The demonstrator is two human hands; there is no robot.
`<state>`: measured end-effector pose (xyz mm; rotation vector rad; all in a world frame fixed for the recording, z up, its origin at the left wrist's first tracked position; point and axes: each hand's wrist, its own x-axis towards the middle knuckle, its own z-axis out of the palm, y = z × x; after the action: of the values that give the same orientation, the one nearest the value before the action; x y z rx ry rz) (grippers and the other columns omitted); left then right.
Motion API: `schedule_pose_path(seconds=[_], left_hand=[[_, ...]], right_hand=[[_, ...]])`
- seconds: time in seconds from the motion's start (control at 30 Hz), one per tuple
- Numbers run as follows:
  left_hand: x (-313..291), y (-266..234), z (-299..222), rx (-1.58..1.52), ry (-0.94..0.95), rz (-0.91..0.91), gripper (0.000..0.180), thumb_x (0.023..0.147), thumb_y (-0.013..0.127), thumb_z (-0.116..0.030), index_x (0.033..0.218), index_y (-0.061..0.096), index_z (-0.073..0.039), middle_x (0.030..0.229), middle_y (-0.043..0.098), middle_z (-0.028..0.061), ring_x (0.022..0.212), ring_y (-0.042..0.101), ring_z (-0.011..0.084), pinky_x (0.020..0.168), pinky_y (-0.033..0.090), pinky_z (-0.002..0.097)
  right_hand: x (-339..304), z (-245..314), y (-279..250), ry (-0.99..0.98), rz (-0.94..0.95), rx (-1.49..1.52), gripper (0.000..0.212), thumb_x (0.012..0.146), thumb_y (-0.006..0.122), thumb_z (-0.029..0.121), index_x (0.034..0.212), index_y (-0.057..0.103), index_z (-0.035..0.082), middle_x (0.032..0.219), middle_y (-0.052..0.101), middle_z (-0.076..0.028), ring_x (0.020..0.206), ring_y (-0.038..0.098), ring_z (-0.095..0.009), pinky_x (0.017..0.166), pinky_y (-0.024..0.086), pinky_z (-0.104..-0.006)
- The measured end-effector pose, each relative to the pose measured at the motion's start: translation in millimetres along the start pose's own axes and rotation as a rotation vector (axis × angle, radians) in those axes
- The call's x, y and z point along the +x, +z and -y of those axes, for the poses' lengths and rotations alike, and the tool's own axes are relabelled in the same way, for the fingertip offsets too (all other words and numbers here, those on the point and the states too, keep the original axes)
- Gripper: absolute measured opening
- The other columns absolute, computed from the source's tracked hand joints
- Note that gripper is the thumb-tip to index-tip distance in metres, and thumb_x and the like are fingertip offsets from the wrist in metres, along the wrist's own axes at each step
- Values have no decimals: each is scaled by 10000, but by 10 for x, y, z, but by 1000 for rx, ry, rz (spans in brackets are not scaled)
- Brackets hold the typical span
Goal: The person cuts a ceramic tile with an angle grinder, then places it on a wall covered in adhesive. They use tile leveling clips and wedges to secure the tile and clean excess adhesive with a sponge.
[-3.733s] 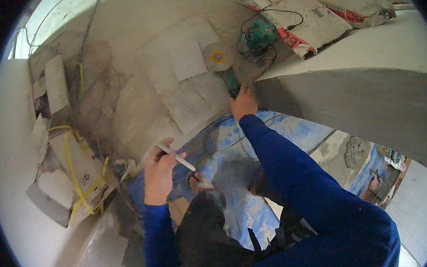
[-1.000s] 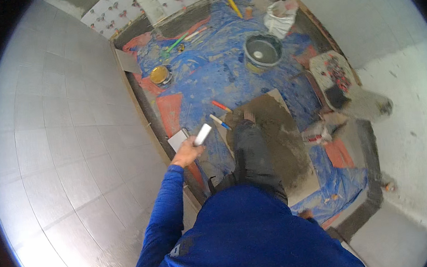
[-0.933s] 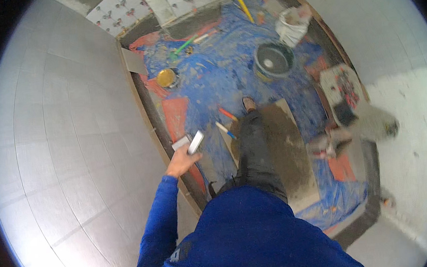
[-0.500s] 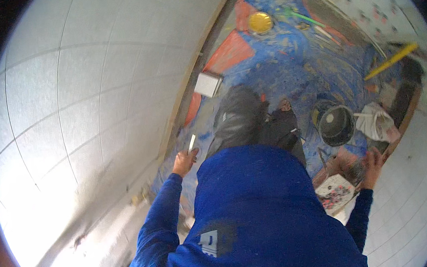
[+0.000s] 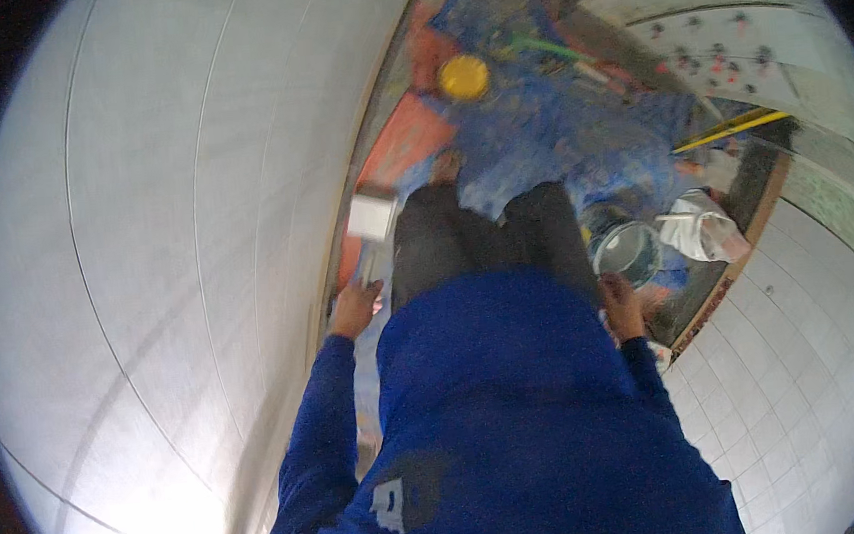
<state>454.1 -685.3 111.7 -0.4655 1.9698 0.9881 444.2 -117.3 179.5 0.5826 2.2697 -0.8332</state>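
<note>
My left hand (image 5: pixel 354 310), low beside the pale wall, is closed around a slim, light-coloured tool (image 5: pixel 370 264) whose exact kind is blurred. The tool points away from me toward a small white box-shaped block (image 5: pixel 372 216) on the floor. My right hand (image 5: pixel 622 306) is at the near left side of a round bucket (image 5: pixel 657 241). Its fingers point forward close to the rim; blur hides whether they touch it or hold anything. A white bag (image 5: pixel 697 230) stands just right of the bucket.
Crumpled blue sheeting (image 5: pixel 546 117) covers the floor. A yellow round container (image 5: pixel 463 77) and a green-handled tool (image 5: pixel 552 48) lie farther off. At right are a yellow bar (image 5: pixel 732 130) and a white panel (image 5: pixel 721 55) with several red and black pieces. Tiled walls (image 5: pixel 764 341) flank me.
My right hand has moved inward and forward, from the right-hand wall to the bucket. My left hand has risen slightly, still holding the slim tool. My view has shifted and my legs have moved.
</note>
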Motion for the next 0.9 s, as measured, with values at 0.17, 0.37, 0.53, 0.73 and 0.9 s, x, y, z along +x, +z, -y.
schedule_pose_path(seconds=[0.17,0.37,0.53,0.73,0.9], left_hand=[[612,-391,-1802,35,156,-70,380,1011,602,-353,1124,699,-3,991,702,219,942,681,425,855,538,490],[1059,-228,-2986,413,314,18,403,951,694,-354,1142,715,0,1097,657,250,1072,632,424,947,503,494],[1501,-150,-3889,323,473,-120,374,900,751,-304,1125,716,-7,1069,650,219,1039,629,428,909,503,499],[1526,-307,-4812,380,808,-355,245,884,748,-188,1032,699,1,1012,663,198,1005,644,403,868,512,488],[1726,-815,-5417,284,434,-50,292,958,688,-261,1070,678,8,968,701,223,967,675,406,837,511,473]], right_hand=[[333,698,-36,-6,-16,137,401,1012,630,359,1223,672,20,1126,711,-210,1006,705,-351,864,547,-432],[839,482,-266,95,8,311,481,953,707,436,1193,687,20,1093,668,-218,1004,662,-354,872,524,-453],[1547,285,-620,-79,63,242,384,948,733,384,1081,695,27,1097,686,-181,998,679,-320,842,541,-441],[1808,412,-898,-47,-28,298,264,970,676,266,1060,642,20,981,729,-183,949,704,-374,822,531,-480],[2107,491,-869,167,3,343,359,994,622,343,1088,657,-2,1015,730,-218,1006,701,-381,861,523,-464]])
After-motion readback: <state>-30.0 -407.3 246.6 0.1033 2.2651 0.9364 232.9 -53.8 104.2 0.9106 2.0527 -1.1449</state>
